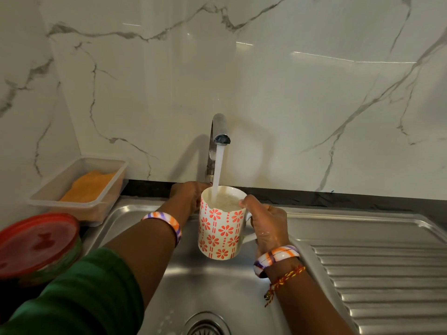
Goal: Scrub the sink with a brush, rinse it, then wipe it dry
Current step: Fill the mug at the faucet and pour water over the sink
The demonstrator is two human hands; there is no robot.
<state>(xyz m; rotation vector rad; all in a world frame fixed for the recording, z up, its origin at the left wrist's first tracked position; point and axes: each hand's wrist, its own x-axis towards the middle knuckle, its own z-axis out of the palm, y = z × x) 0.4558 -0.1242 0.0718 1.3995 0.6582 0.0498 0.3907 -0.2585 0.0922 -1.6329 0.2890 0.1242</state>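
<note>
A steel sink (208, 281) lies below me, its round drain (205, 325) at the bottom edge of the view. My right hand (266, 226) grips the handle of a white mug (221, 228) with red flower prints, held under the tap (219, 131). Water streams from the spout into the mug, which is almost full. My left hand (189, 194) reaches behind the mug to the tap's base, its fingers closed there; what it grips is hidden by the mug. No brush or cloth is in view.
A clear plastic tub (79, 189) with an orange pad inside sits on the counter at back left. A red-lidded container (36, 245) stands at the left. The ribbed steel drainboard (382, 274) stretches to the right. A marble wall rises behind.
</note>
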